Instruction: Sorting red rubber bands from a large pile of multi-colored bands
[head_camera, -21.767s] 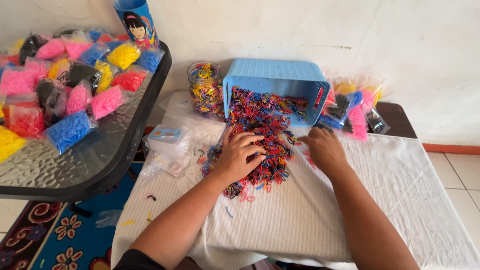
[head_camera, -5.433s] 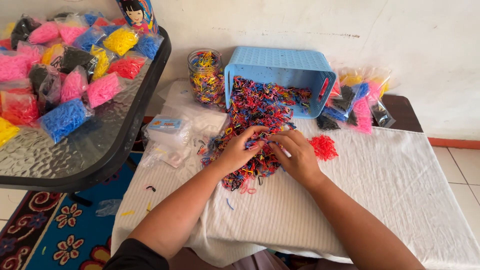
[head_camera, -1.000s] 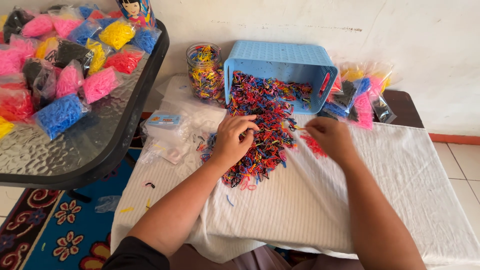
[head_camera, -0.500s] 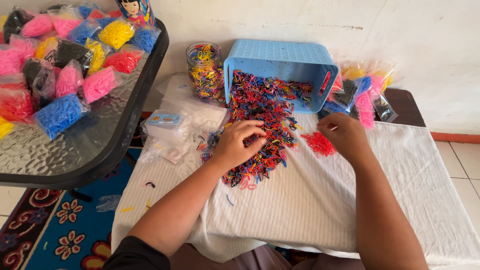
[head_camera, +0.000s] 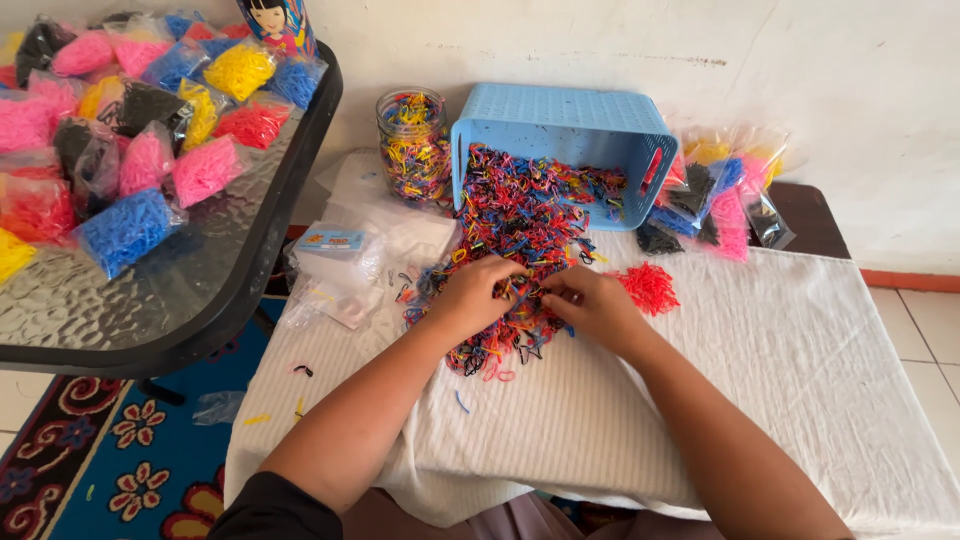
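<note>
A heap of mixed coloured rubber bands (head_camera: 515, 225) spills from a tipped blue plastic basket (head_camera: 570, 125) onto the white cloth (head_camera: 800, 350). My left hand (head_camera: 472, 298) rests on the near end of the heap, fingers curled into the bands. My right hand (head_camera: 592, 305) lies beside it, fingertips pinching in the same spot, close to my left fingers. A small separate pile of red bands (head_camera: 650, 288) sits just right of my right hand. What each hand pinches is too small to see.
A glass jar (head_camera: 412, 145) of mixed bands stands left of the basket. Clear bags of sorted bands (head_camera: 715, 200) lie behind right. Empty plastic bags (head_camera: 345, 260) lie at the left. A round glass table (head_camera: 200, 290) with several coloured band bags stands to the left.
My right hand has come back left from the red pile to the mixed heap, meeting my left hand. The left hand stayed on the heap.
</note>
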